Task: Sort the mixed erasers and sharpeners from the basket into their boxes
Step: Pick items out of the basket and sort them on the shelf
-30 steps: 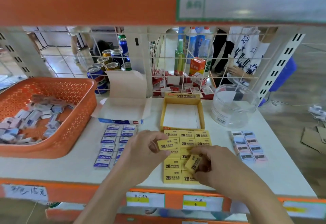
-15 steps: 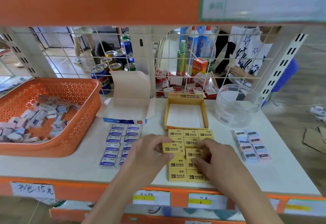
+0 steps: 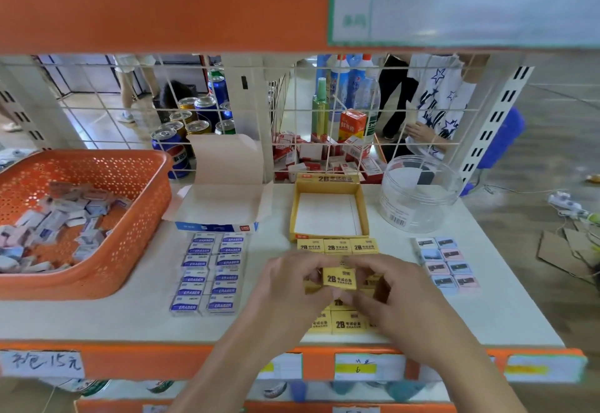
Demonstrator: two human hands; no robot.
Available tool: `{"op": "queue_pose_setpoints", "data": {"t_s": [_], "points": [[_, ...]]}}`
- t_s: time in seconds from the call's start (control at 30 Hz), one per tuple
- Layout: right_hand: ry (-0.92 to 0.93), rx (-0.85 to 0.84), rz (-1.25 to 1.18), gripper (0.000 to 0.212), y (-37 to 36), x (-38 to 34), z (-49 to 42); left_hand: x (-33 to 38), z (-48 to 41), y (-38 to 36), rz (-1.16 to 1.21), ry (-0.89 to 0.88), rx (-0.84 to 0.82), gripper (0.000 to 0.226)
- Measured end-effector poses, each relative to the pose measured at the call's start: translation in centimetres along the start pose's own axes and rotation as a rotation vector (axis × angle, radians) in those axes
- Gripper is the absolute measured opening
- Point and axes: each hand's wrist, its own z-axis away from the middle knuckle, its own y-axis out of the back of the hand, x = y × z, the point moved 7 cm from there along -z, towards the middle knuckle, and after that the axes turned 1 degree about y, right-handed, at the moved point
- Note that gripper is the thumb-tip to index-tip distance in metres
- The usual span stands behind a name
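I had left hand [image 3: 292, 286] and right hand [image 3: 401, 297] fingers [image 3: 312, 268] pinching one yellow eraser [image 3: 339, 278], long axis left-right, yellow box [image 3: 328, 236] dead ahead.

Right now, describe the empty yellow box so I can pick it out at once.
On the white shelf, look right of the orange basket to the back row of three containers. The middle one is it: a shallow, open square box. It alone is yellow, standing between a white carton and a clear round jar.
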Motion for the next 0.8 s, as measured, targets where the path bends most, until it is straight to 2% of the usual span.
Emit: {"op": "queue_pose_setpoints", "data": {"t_s": [0.13,0.27,0.4,0.8], "points": [[-0.022,-0.03,0.016,0.012,0.7,0.8,0.4,0.9,0.0,-1.3,0.004,-0.052,-0.052,0.033],[-0.078,-0.013,0.1,0.016,2.0,2.8,0.7,0.5,-0.3,-1.1,-0.125,-0.07,-0.006,0.043],[-0.108,-0.011,0.196,0.02,2.1,4.1,0.6,-0.6,-0.6,-0.6,-0.326,-0.008,0.03,0.056],[-0.113,0.037,0.214,0.024,1.5,4.1,-0.3,-0.7,-1.1,-1.0,-0.332,0.049,-0.017,0.046]]}}
